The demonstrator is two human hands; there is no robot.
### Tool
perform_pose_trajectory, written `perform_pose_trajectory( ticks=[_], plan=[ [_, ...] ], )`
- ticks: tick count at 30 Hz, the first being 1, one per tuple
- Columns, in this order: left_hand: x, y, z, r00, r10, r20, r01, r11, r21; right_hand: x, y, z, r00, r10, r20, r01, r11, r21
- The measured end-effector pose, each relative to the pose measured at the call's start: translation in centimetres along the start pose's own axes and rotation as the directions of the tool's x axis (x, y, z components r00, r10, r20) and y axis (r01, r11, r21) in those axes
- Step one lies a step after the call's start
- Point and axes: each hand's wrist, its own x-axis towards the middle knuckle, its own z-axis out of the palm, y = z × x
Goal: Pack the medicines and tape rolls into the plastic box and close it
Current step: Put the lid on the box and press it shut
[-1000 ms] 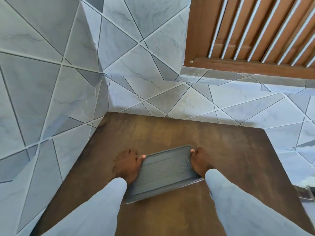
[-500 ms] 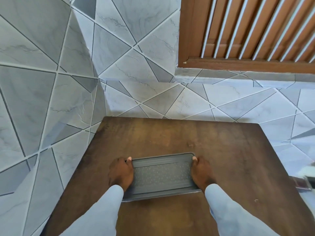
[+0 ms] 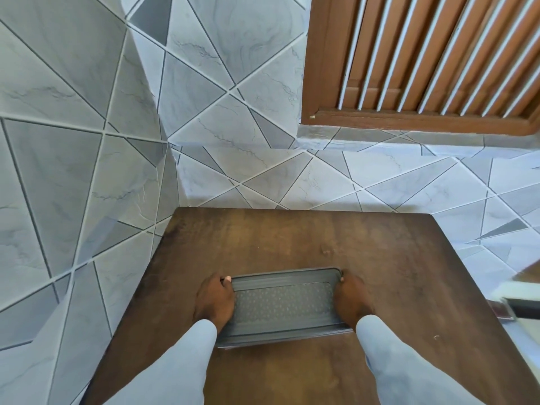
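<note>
1. The grey plastic box (image 3: 282,306), lid on, lies on the brown table (image 3: 292,238) near its front edge.
2. The left hand (image 3: 214,299) grips the box's left end.
3. The right hand (image 3: 350,299) grips its right end.

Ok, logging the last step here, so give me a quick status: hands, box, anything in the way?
Left hand and right hand grip the short ends of the grey plastic box. Lid on, box on the wooden table. Nothing in the way.

Wooden table (image 3: 292,238), tiled wall (image 3: 73,141), louvred shutter (image 3: 423,59)
</note>
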Motion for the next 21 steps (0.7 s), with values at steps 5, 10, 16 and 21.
perform_pose_trajectory(
  ticks=[5, 10, 16, 21],
  plan=[
    [0.0, -0.1, 0.0, 1.000, 0.021, 0.016, -0.021, 1.000, 0.002, 0.0, 0.3, -0.4, 0.992, -0.064, 0.106, 0.060, 0.998, 0.036],
    [0.2, -0.1, 0.1, 0.998, 0.034, 0.053, -0.035, 0.999, 0.016, 0.4, 0.1, -0.9, 0.994, -0.077, 0.073, 0.060, 0.974, 0.218],
    [0.4, -0.4, 0.6, 0.996, 0.070, 0.046, -0.073, 0.996, 0.053, 1.6, 0.0, 0.1, 1.000, 0.026, -0.004, -0.025, 0.965, 0.260],
    [0.7, -0.7, 0.8, 0.992, 0.094, 0.082, -0.103, 0.989, 0.108, 2.4, -0.5, 0.6, 0.994, 0.100, 0.052, -0.110, 0.964, 0.243]
  ],
)
